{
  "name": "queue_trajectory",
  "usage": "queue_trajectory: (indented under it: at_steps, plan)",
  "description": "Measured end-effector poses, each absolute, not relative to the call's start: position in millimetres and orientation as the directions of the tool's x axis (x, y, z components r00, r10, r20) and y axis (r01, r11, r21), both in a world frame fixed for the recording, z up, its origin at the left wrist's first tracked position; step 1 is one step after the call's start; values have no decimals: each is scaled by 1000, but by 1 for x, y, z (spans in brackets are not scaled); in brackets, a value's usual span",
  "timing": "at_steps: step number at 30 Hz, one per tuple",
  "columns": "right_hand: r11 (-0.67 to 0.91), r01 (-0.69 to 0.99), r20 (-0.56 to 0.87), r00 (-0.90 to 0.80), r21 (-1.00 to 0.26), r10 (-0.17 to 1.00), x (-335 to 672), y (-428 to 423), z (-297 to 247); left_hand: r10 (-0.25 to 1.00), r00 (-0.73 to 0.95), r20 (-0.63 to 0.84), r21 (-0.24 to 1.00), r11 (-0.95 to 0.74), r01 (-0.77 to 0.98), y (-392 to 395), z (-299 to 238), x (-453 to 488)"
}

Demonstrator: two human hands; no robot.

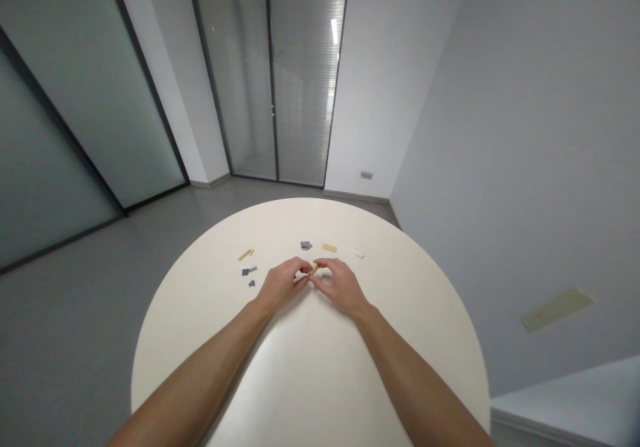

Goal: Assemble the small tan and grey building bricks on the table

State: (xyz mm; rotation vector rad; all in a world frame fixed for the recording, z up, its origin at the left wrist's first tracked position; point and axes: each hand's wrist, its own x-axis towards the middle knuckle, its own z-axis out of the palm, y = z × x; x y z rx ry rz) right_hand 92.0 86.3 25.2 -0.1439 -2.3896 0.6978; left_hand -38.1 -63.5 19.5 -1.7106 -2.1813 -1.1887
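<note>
Over the middle of the table, my left hand [286,283] and my right hand [343,287] meet at their fingertips. Pinched between them is a small tan building-brick piece [314,269], partly covered by the fingers. Thumb and fingers are closed on it from both sides. Just beyond the hands lie a cluster of grey brick pieces [306,245] and a flat tan plate [329,247]. Farther right are small white pieces [359,253]. Left of my left hand rest tan strips [245,255], dark grey pieces [245,272] and a small grey piece [252,283].
All of this is on a round white table [310,380]. Beyond its far edge stands a glazed door with blinds [305,87]. A grey wall [525,167] rises on the right, with a tan strip [557,310] on it. Frosted panels [80,87] are at the left.
</note>
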Motion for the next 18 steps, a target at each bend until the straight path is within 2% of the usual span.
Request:
queue_trajectory:
  at_steps: [10, 18]
  plan:
    - [866, -120, 580, -786, -485, 215, 91, 88, 24, 782, -387, 488, 519, 96, 849, -63, 20, -38]
    - [834, -95, 558, -783, -543, 274, 89, 88, 18, 802, -413, 431, 539, 138, 831, -64, 23, -37]
